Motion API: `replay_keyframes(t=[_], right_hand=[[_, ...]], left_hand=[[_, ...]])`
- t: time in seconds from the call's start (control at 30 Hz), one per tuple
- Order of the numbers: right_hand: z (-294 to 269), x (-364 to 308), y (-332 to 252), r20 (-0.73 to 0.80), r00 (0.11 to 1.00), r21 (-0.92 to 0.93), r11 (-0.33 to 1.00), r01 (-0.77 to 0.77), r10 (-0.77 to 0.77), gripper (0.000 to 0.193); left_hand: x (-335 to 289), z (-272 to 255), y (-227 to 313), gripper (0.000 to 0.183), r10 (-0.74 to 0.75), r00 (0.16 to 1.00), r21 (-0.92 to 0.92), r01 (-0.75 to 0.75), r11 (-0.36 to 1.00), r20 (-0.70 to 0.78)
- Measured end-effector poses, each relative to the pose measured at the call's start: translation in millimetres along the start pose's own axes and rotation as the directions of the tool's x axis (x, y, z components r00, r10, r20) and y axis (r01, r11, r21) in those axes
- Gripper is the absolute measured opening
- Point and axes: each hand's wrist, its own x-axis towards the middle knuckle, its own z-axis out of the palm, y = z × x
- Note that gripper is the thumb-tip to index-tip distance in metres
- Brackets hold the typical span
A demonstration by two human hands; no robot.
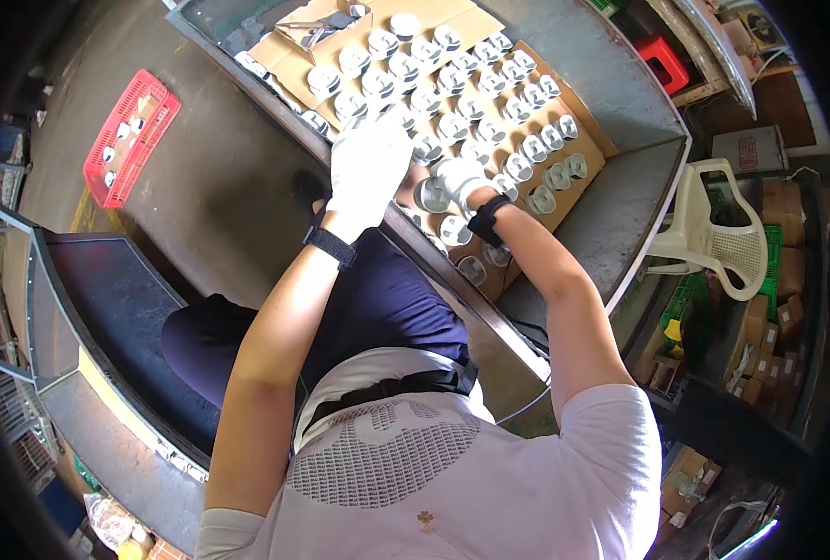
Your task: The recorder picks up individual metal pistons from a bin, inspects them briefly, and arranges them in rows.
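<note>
- Cylinder (429, 196), pale metal: against right hand, on cardboard (564, 196) by counter's (611, 201) near edge; partly covered, long axis and facing unclear.
- Right hand (462, 177), gloved: fingers half-curled at cylinder; can't tell if gripped.
- Left hand (370, 163), gloved: back up, fingers mostly hidden; opening and hold unclear.
- Far-left cylinders (355, 62): flat faces up, axes upright.
</note>
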Motion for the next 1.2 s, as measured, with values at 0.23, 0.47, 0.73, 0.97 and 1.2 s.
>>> replay_keyframes(t=[0.23, 0.47, 0.73, 0.97, 1.2], right_hand=[[40.9, 42.9, -25.5, 0.178, 0.984, -0.183, 0.981, 0.059, -0.026, 0.031], [128.7, 71.2, 4.2, 0.107, 0.994, -0.248, 0.967, 0.054, -0.028, 0.031], [56.5, 31.4, -17.3, -0.178, 0.984, -0.07, 0.998, -0.01, -0.003, 0.016], [110.0, 27.4, 45.1, -0.208, 0.874, 0.239, 0.889, -0.39, 0.439, 0.019], [97.9, 37.4, 32.5, -0.038, 0.807, 0.455, 0.729, -0.511, 0.589, 0.04]], left_hand=[[-1.8, -9.5, 0.1, 0.035, -0.16, 0.983, -0.083, 0.167, 0.982, 0.088], [4.4, 6.5, 8.2, 0.027, -0.108, 0.994, -0.11, 0.11, 0.988, 0.02], [-2.9, -5.8, 0.0, 0.029, -0.15, 0.989, -0.121, 0.148, 0.982, -0.006], [3.7, -6.0, 13.2, 0.032, -0.129, 0.992, -0.127, 0.13, 0.983, 0.014], [-1.6, 3.7, 2.8, 0.028, -0.133, 0.99, -0.02, 0.133, 0.991, 0.037]])
